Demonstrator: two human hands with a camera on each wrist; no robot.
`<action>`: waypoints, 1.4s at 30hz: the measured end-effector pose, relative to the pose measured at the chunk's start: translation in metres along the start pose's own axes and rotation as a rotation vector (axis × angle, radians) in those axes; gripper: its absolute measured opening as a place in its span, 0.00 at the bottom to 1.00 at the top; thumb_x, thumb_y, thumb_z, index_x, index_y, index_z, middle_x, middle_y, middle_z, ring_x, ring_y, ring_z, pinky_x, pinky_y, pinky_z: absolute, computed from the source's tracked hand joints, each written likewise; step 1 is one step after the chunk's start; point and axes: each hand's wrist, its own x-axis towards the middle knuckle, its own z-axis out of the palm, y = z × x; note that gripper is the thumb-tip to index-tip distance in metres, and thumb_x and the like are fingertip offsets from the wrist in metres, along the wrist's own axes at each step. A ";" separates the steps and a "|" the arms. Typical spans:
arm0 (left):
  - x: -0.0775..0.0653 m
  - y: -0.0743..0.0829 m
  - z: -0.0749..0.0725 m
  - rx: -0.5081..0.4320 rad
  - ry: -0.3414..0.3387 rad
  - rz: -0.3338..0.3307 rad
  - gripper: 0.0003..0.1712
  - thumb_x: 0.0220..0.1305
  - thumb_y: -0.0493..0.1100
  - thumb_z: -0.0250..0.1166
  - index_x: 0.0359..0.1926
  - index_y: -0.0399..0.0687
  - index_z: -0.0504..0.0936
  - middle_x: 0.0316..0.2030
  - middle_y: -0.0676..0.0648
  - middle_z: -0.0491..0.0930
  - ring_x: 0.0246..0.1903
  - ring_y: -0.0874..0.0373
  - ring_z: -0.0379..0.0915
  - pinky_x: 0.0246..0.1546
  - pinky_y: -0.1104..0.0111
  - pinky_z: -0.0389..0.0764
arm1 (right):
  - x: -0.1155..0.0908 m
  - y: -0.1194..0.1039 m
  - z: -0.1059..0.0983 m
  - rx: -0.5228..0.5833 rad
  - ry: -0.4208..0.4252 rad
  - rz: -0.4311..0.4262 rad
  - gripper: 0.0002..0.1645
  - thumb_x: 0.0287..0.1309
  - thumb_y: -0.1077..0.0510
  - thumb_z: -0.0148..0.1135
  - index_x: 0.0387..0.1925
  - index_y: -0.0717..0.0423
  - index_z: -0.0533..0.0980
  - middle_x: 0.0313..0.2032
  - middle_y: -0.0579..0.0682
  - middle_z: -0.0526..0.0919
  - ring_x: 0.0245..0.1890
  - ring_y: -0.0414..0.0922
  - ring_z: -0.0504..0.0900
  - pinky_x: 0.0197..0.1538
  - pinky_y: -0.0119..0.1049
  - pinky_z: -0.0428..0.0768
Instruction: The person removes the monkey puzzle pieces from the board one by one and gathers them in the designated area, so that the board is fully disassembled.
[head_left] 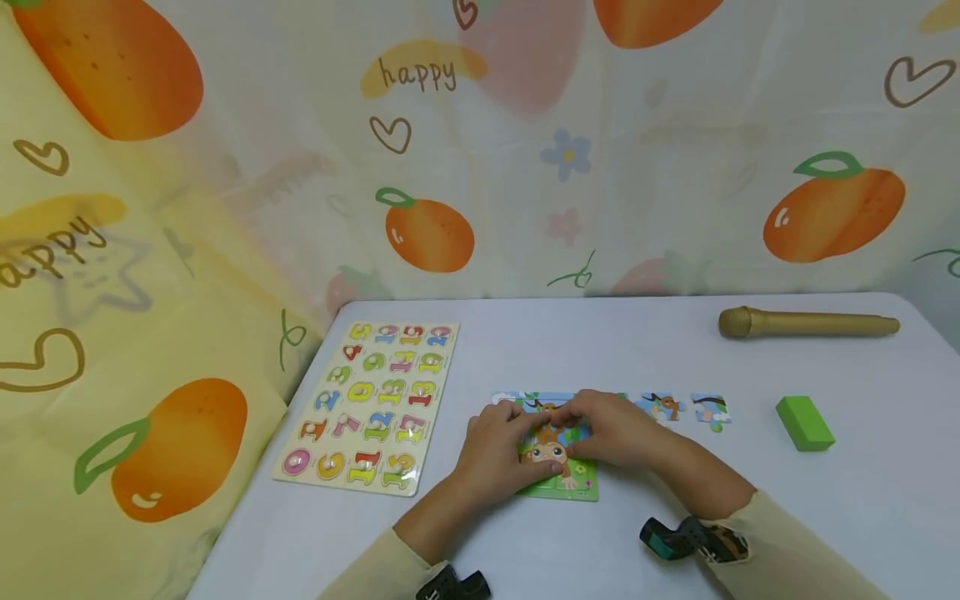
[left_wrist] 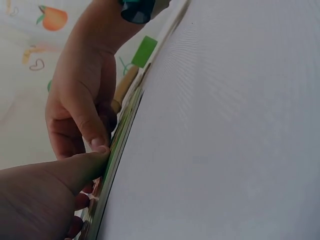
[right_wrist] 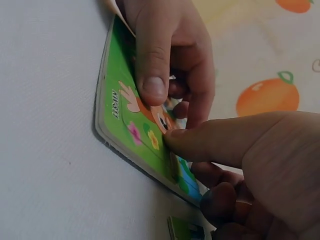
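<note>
A jigsaw puzzle (head_left: 577,487) with a monkey picture and a green border lies flat under both hands. My left hand (head_left: 487,458) rests on its left part, thumb low over the monkey's face and fingers reaching toward the top. From the right, my right hand (head_left: 611,427) touches the puzzle's upper middle with thumb and fingertips. In the right wrist view, the right thumb (right_wrist: 210,142) presses beside the monkey's eye, close to the left thumb (right_wrist: 152,75). Fingers hide much of the picture. Two loose puzzle pieces (head_left: 663,407) (head_left: 710,410) lie to the right.
A number board (head_left: 352,429) with colourful numerals lies at the left of the white table (head_left: 750,533). A green block (head_left: 805,423) is at the right, with a brown stick-like object (head_left: 810,323) behind it. A fruit-print curtain (head_left: 517,192) hangs along the back.
</note>
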 end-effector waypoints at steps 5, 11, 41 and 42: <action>-0.001 0.000 0.001 -0.011 0.010 0.000 0.43 0.58 0.74 0.75 0.71 0.66 0.81 0.46 0.56 0.72 0.45 0.60 0.65 0.45 0.62 0.63 | 0.000 0.001 0.000 -0.015 -0.019 -0.016 0.19 0.58 0.57 0.80 0.51 0.47 0.87 0.47 0.38 0.83 0.51 0.43 0.82 0.58 0.49 0.80; 0.000 0.000 0.001 -0.012 0.015 0.005 0.43 0.57 0.73 0.77 0.71 0.66 0.82 0.45 0.57 0.72 0.44 0.60 0.65 0.45 0.62 0.64 | -0.001 -0.002 -0.002 0.004 -0.027 -0.045 0.20 0.57 0.61 0.79 0.51 0.49 0.86 0.48 0.40 0.83 0.52 0.44 0.82 0.58 0.48 0.80; 0.000 0.001 0.000 -0.009 0.027 0.006 0.43 0.55 0.71 0.79 0.69 0.66 0.83 0.44 0.56 0.73 0.43 0.61 0.66 0.43 0.63 0.64 | -0.004 0.003 -0.009 0.197 -0.046 -0.043 0.20 0.65 0.70 0.66 0.50 0.43 0.79 0.40 0.43 0.84 0.34 0.43 0.77 0.37 0.35 0.75; 0.000 0.001 0.000 -0.005 0.026 0.005 0.43 0.55 0.71 0.79 0.70 0.66 0.83 0.44 0.57 0.72 0.42 0.61 0.65 0.43 0.63 0.64 | -0.004 0.002 -0.009 0.202 -0.044 -0.040 0.20 0.65 0.70 0.66 0.50 0.43 0.79 0.40 0.44 0.84 0.34 0.43 0.77 0.37 0.35 0.74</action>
